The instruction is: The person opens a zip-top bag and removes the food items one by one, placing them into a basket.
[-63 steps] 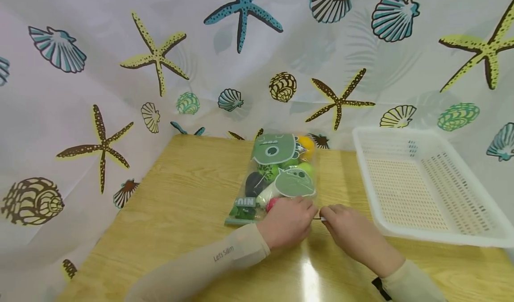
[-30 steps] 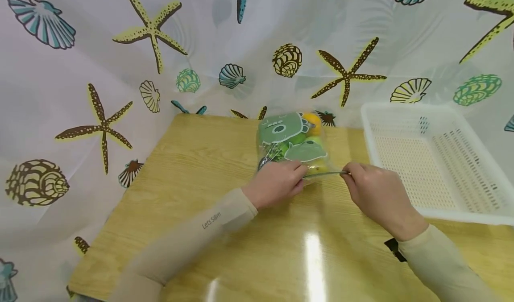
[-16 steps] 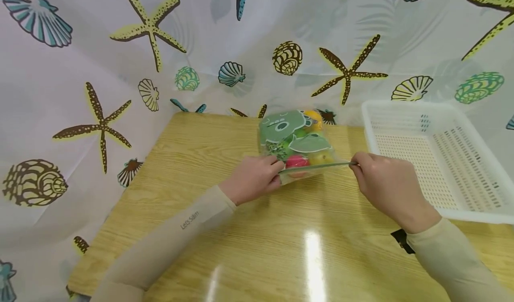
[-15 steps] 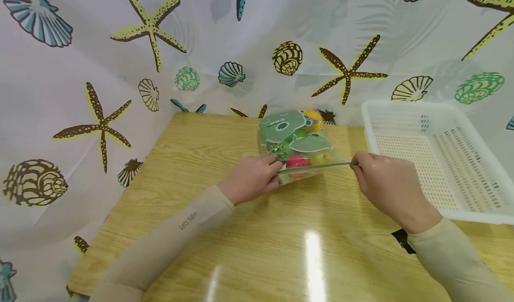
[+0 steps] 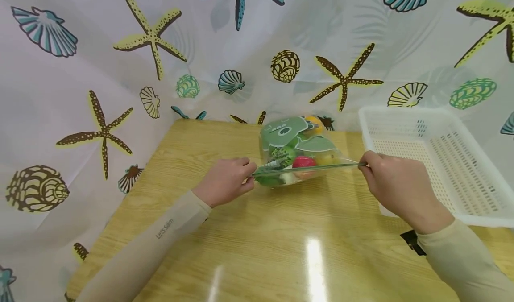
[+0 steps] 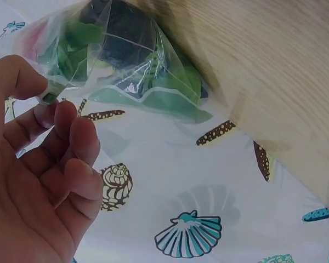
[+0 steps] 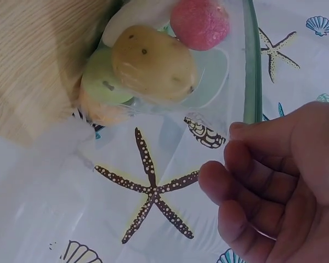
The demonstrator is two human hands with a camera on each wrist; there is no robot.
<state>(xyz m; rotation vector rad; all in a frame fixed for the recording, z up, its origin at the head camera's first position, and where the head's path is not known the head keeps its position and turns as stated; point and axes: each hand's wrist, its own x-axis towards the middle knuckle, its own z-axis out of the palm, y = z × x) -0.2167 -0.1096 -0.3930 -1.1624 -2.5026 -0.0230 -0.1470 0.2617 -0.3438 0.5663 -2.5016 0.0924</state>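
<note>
In the head view, a clear zip bag (image 5: pixel 281 131) with green cartoon animal prints lies towards the back of the table. Fruit and vegetables show through it, among them a dark red round one (image 5: pixel 304 163) and a potato-like one (image 7: pixel 153 63). Its green zip strip (image 5: pixel 309 168) is stretched taut across the near side. My left hand (image 5: pixel 226 181) pinches the strip's left end between thumb and forefinger, the other fingers loosely bent in the left wrist view. The right end is pinched by my right hand (image 5: pixel 401 188). Whether the zip is sealed, I cannot tell.
A white perforated plastic basket (image 5: pixel 498 204) stands on the right, just behind my right hand. The wooden table (image 5: pixel 261 248) extends in front of the bag and to its left. A white curtain (image 5: pixel 249 61) printed with starfish and shells hangs behind and at the left.
My hands began close together at the bag's near right corner. The left hand has since slid left along the strip and the right has moved right, so the near edge is raised and stretched.
</note>
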